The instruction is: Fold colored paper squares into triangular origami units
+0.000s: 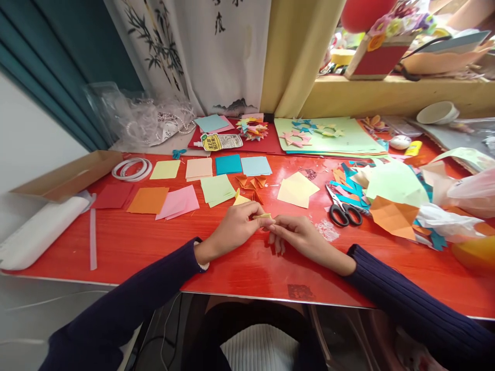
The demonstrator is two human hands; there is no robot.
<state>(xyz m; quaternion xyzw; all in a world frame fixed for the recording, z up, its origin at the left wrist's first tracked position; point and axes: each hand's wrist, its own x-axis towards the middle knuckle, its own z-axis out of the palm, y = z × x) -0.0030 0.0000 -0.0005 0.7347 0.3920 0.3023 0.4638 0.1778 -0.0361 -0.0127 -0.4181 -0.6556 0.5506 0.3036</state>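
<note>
Over the red table, my left hand (242, 222) is closed in a pinch on a small yellow folded paper (263, 216), which is mostly covered by the fingers. My right hand (299, 233) meets it at the right end, thumb and forefinger pressed together on the paper's tip. Just beyond the left hand lie another yellow folded piece (240, 199) and several orange folded pieces (253, 183). Pale yellow square sheets (297, 189) lie fanned out past the right hand. Light green sheets (217, 190) are to the left of the orange pieces.
Black-handled scissors (345, 212) lie right of my hands, beside paper scraps (394, 183). Stacks of pink (178, 202), orange (147, 200) and blue paper (228, 165) spread leftward. Folded paper rings (296, 139) and a glue pouch (221, 142) lie at the back. A white roll (44, 234) lies far left.
</note>
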